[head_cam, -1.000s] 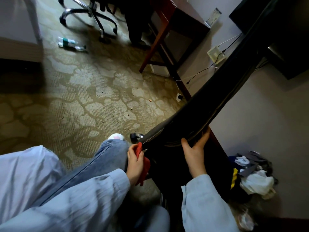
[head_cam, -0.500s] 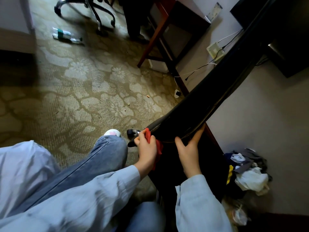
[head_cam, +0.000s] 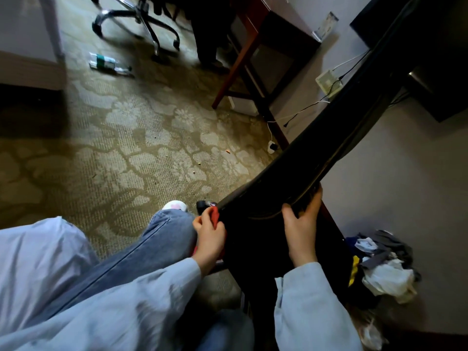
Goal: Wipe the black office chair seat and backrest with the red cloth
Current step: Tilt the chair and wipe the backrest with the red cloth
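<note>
No text can be read. The plastic bottle [head_cam: 110, 64], lying well to the left of the wooden desk [head_cam: 242, 57], has a green and white label, but its print is blurred. The small card [head_cam: 326, 26] at the back of the desk perhaps bears print, too small to read.

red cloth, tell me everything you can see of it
The red cloth looks like soft, plain fabric, bunched up and mostly hidden inside the left hand, which grips it. A fold pokes out above the hand, and a sliver shows below the palm. It presses against the near edge of the black chair.
</note>
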Motion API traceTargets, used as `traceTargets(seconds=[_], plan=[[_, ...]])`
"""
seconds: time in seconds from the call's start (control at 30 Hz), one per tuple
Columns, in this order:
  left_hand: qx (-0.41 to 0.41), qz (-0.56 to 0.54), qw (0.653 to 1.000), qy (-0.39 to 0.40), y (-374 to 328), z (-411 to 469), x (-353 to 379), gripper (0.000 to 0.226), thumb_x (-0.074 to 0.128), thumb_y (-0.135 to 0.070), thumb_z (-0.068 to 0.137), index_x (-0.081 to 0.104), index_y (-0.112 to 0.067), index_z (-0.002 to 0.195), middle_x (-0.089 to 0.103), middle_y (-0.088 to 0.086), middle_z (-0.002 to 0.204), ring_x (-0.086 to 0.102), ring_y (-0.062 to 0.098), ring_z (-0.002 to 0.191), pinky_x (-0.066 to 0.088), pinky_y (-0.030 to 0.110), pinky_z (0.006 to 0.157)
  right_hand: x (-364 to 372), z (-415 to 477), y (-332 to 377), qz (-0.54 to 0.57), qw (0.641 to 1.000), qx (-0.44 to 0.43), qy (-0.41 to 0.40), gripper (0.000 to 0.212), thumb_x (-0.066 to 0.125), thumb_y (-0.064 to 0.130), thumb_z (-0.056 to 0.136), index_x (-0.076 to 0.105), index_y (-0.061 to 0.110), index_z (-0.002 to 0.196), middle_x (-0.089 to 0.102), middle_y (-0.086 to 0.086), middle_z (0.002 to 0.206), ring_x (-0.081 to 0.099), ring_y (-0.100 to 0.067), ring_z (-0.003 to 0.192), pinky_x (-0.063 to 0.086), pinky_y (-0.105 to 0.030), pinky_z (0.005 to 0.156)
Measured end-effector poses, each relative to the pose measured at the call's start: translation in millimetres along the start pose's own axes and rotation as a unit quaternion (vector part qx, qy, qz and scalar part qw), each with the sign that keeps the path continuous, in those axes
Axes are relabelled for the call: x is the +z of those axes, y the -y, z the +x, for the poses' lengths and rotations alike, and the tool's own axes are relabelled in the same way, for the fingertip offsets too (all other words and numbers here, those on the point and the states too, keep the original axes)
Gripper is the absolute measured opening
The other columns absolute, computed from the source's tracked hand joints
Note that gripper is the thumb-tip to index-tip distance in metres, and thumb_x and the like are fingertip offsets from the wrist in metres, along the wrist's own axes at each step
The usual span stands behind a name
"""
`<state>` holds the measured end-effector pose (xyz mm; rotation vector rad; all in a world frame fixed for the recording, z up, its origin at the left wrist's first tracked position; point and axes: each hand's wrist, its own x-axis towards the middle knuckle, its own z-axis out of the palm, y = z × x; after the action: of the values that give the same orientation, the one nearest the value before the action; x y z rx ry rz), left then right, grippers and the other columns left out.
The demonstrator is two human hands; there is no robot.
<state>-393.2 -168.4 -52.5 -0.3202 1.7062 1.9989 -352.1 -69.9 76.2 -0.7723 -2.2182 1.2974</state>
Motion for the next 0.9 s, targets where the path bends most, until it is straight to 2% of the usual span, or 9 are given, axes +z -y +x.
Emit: traceTargets(seconds=[0.07, 0.13, 0.23, 0.37, 0.47, 0.57, 0.7, 0.8, 0.9], plan=[[-0.04, 0.026, 0.999, 0.009, 8, 7, 4, 0.044, 0.044, -0.011, 0.092, 0.04, -0.021, 0.135, 0.027, 0.013, 0.134, 0.044, 0.029, 0.116, 0.029, 0.036, 0.11, 0, 0, 2, -0.006, 1.0, 0.0, -0.003, 0.08, 0.055, 0.003, 0.088, 0.012, 0.036, 0.147, 0.029, 0.001, 0.151, 0.031, -0.018, 0.137, 0.029, -0.042, 0.113], [-0.053, 0.028, 0.998, -0.004, 3, 11, 10, 0.037, 0.043, -0.012, 0.093, 0.044, -0.017, 0.129, 0.033, 0.016, 0.129, 0.044, 0.028, 0.11, 0.03, 0.03, 0.105, 2, -1, 1, -0.019, 1.0, -0.006, -0.011, 0.081, 0.055, 0.002, 0.087, 0.013, 0.034, 0.147, 0.029, 0.001, 0.15, 0.031, -0.018, 0.137, 0.029, -0.043, 0.114], [-0.08, -0.005, 0.997, -0.008, -17, 13, 22, 0.017, 0.037, -0.007, 0.094, 0.047, -0.014, 0.106, 0.033, 0.017, 0.11, 0.039, 0.021, 0.092, 0.035, 0.025, 0.096, 4, -3, 1, -0.03, 0.999, -0.01, -0.013, 0.081, 0.056, 0.001, 0.087, 0.012, 0.033, 0.148, 0.028, 0.001, 0.151, 0.028, -0.016, 0.139, 0.027, -0.039, 0.114], [-0.07, -0.016, 0.997, -0.003, -30, 10, 33, 0.019, 0.035, -0.008, 0.088, 0.042, -0.025, 0.096, 0.04, 0.032, 0.119, 0.047, 0.025, 0.09, 0.044, 0.024, 0.085, 6, 0, 0, -0.042, 0.999, -0.017, -0.019, 0.082, 0.056, 0.0, 0.086, 0.011, 0.029, 0.149, 0.025, 0.0, 0.153, 0.026, -0.017, 0.14, 0.025, -0.038, 0.115], [-0.011, -0.001, 1.0, 0.009, -47, 7, 34, 0.035, 0.037, -0.007, 0.091, 0.042, -0.019, 0.123, 0.029, 0.022, 0.127, 0.037, 0.02, 0.104, 0.033, 0.017, 0.097, 9, 2, -2, -0.043, 0.999, -0.016, -0.015, 0.082, 0.055, 0.002, 0.087, 0.01, 0.033, 0.148, 0.027, 0.001, 0.152, 0.028, -0.017, 0.139, 0.028, -0.043, 0.114], [0.069, 0.02, 0.997, 0.037, -68, 9, 39, 0.031, 0.037, -0.004, 0.092, 0.043, -0.014, 0.12, 0.03, 0.015, 0.123, 0.038, 0.011, 0.095, 0.029, 0.01, 0.091, 11, 4, -3, -0.036, 0.999, -0.016, -0.015, 0.08, 0.054, 0.002, 0.088, 0.012, 0.036, 0.147, 0.029, 0.004, 0.151, 0.03, -0.014, 0.138, 0.029, -0.042, 0.114], [0.189, 0.041, 0.979, 0.07, -103, 4, 42, 0.037, 0.043, -0.007, 0.093, 0.043, -0.015, 0.129, 0.031, 0.009, 0.117, 0.039, 0.015, 0.106, 0.028, 0.01, 0.089, 12, 11, -2, -0.032, 0.999, -0.003, 0.0, 0.079, 0.049, 0.0, 0.088, 0.011, 0.035, 0.149, 0.029, 0.004, 0.151, 0.031, -0.014, 0.138, 0.03, -0.043, 0.113], [0.292, 0.029, 0.951, 0.1, -135, 2, 40, 0.043, 0.051, -0.014, 0.089, 0.044, -0.021, 0.131, 0.04, 0.009, 0.121, 0.044, 0.016, 0.111, 0.032, 0.026, 0.106, 13, 19, -2, -0.019, 1.0, -0.002, 0.012, 0.078, 0.049, 0.0, 0.088, 0.014, 0.037, 0.147, 0.031, 0.0, 0.151, 0.032, -0.015, 0.138, 0.032, -0.046, 0.112], [0.352, 0.016, 0.931, 0.096, -153, 1, 36, 0.047, 0.056, -0.026, 0.076, 0.044, -0.025, 0.122, 0.051, 0.007, 0.118, 0.054, 0.019, 0.107, 0.046, 0.042, 0.098, 10, 27, -3, -0.009, 1.0, 0.011, 0.015, 0.073, 0.048, 0.001, 0.09, 0.017, 0.036, 0.147, 0.031, -0.004, 0.151, 0.031, -0.018, 0.139, 0.032, -0.048, 0.111]])
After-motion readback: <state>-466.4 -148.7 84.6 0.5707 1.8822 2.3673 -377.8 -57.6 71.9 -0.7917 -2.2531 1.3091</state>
